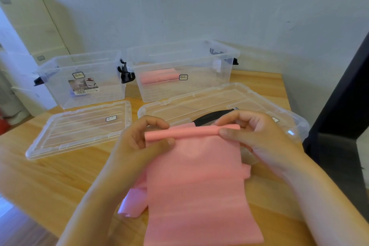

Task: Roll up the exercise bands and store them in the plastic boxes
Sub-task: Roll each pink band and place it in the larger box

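Observation:
A pink exercise band (197, 181) lies stretched toward me over the wooden table (60, 181). Its far end is wound into a thin roll (185, 133). My left hand (139, 142) pinches the roll's left end and my right hand (257, 132) pinches its right end. Two clear plastic boxes stand open at the back. The right box (219, 84) has rolled pink bands (159, 78) in it. The left box (56, 74) shows only a label on its front wall. A loose pink end (132, 203) curls beside my left forearm.
Two clear lids lie flat in front of the boxes, the left lid (79, 128) and the right lid (219, 100). A black band or strap (211, 117) rests on the right lid behind my hands. A dark panel (343, 106) stands at the table's right edge.

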### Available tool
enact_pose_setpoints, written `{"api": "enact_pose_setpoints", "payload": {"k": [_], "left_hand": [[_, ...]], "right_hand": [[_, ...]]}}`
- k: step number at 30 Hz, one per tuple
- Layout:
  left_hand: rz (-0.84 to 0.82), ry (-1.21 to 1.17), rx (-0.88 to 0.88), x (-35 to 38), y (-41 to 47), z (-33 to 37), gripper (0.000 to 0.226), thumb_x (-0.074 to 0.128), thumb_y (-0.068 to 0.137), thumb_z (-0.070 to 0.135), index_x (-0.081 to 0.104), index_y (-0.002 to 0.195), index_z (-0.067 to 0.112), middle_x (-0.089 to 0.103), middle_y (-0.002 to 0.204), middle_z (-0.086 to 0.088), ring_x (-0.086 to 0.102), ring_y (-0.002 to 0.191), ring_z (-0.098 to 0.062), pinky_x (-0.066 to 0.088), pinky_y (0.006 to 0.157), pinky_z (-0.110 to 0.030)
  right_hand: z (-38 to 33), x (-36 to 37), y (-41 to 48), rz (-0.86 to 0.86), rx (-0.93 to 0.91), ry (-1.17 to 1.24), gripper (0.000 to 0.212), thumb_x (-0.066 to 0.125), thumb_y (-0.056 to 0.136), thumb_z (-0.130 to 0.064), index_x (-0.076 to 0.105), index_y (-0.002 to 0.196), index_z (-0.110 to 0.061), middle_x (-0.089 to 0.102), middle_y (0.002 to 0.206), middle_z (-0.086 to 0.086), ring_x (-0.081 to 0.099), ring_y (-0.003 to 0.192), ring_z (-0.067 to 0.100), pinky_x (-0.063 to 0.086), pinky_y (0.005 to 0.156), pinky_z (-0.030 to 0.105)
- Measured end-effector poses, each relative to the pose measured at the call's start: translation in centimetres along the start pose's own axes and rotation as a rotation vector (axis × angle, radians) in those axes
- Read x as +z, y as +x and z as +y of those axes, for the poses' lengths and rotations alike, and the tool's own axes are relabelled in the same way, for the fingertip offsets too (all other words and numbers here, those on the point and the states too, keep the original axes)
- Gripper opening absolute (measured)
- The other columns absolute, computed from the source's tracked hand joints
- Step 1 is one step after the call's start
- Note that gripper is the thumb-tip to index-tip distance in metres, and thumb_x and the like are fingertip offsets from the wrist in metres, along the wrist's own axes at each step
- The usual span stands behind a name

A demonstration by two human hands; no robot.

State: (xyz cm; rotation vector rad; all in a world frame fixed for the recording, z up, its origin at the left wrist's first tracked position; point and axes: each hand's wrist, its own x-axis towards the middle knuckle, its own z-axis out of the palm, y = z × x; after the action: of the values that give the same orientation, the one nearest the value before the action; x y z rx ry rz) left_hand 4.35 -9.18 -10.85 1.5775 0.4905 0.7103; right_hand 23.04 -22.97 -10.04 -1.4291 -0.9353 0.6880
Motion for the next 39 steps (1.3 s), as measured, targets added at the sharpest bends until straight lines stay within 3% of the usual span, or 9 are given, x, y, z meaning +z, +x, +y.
{"api": "enact_pose_setpoints", "payload": {"k": [5,13,17,19,21,24,29,34,39], "left_hand": [[0.027,0.052,-0.009,0.22,-0.17,0.14,0.015,0.077,0.076,0.034,0.066,0.080,0.024,0.058,0.066,0.005,0.047,0.051,-0.009,0.037,0.042,-0.018],[0.055,0.084,0.045,0.06,0.10,-0.38,0.016,0.074,0.066,0.023,0.064,0.077,0.030,0.063,0.072,0.007,0.050,0.063,-0.012,0.038,0.052,-0.023],[0.026,0.041,-0.008,-0.01,-0.10,-0.17,0.031,0.083,0.059,0.032,0.064,0.083,0.031,0.064,0.074,0.004,0.053,0.059,-0.014,0.038,0.055,-0.026],[0.008,0.043,-0.074,0.27,-0.38,0.22,0.035,0.087,0.063,0.042,0.065,0.088,0.029,0.057,0.066,0.004,0.046,0.045,-0.012,0.034,0.046,-0.020],[0.016,0.065,-0.098,0.56,-0.53,0.38,0.026,0.075,0.067,0.044,0.067,0.087,0.028,0.051,0.059,0.003,0.038,0.037,-0.010,0.028,0.039,-0.016],[0.033,0.094,-0.085,0.74,-0.54,0.43,0.021,0.068,0.068,0.041,0.066,0.085,0.030,0.051,0.060,-0.001,0.037,0.036,-0.012,0.028,0.038,-0.017],[0.076,0.117,-0.071,0.60,-0.34,0.32,0.013,0.073,0.078,0.019,0.065,0.083,0.028,0.054,0.062,0.004,0.039,0.036,-0.007,0.028,0.035,-0.016],[0.040,0.077,-0.098,0.59,-0.40,0.27,0.035,0.089,0.063,0.030,0.065,0.088,0.030,0.057,0.061,0.002,0.042,0.038,-0.011,0.033,0.039,-0.019],[0.061,0.110,-0.074,0.72,-0.28,0.32,0.028,0.087,0.065,0.034,0.065,0.082,0.027,0.063,0.066,0.006,0.045,0.042,-0.010,0.033,0.039,-0.020]], "right_hand": [[-0.11,0.42,0.06,-0.002,-0.076,0.030,0.017,0.068,0.078,0.007,0.070,0.085,-0.008,0.075,0.091,0.004,0.068,0.082,0.011,0.052,0.072,0.016],[-0.32,0.59,-0.17,-0.031,-0.019,0.075,0.017,0.069,0.079,-0.002,0.070,0.092,-0.013,0.071,0.079,-0.009,0.062,0.070,0.000,0.044,0.056,0.009],[-0.31,0.60,-0.10,-0.015,-0.032,0.059,0.015,0.069,0.078,0.001,0.070,0.086,-0.011,0.073,0.085,-0.004,0.064,0.075,0.004,0.048,0.063,0.012],[-0.29,0.60,-0.07,-0.003,-0.049,0.072,0.017,0.068,0.077,0.006,0.070,0.083,-0.010,0.074,0.087,-0.001,0.065,0.077,0.007,0.050,0.066,0.014],[-0.24,0.58,-0.07,0.007,-0.066,0.069,0.020,0.068,0.076,0.009,0.069,0.080,-0.010,0.074,0.088,0.000,0.066,0.078,0.008,0.051,0.068,0.015],[-0.24,0.57,-0.10,-0.004,-0.065,0.078,0.019,0.068,0.076,0.009,0.068,0.086,-0.007,0.074,0.089,0.001,0.066,0.079,0.009,0.051,0.068,0.014],[-0.27,0.55,-0.15,-0.015,0.003,0.057,0.016,0.069,0.080,-0.009,0.070,0.094,-0.016,0.073,0.087,-0.006,0.065,0.076,0.005,0.049,0.061,0.013],[-0.19,0.53,-0.12,0.007,-0.039,0.038,0.013,0.070,0.077,0.000,0.070,0.086,-0.009,0.074,0.088,0.000,0.065,0.076,0.006,0.050,0.065,0.014],[-0.14,0.62,0.03,-0.013,-0.070,0.029,0.020,0.070,0.076,0.007,0.069,0.089,-0.008,0.073,0.088,0.001,0.065,0.077,0.007,0.049,0.066,0.013]]}}
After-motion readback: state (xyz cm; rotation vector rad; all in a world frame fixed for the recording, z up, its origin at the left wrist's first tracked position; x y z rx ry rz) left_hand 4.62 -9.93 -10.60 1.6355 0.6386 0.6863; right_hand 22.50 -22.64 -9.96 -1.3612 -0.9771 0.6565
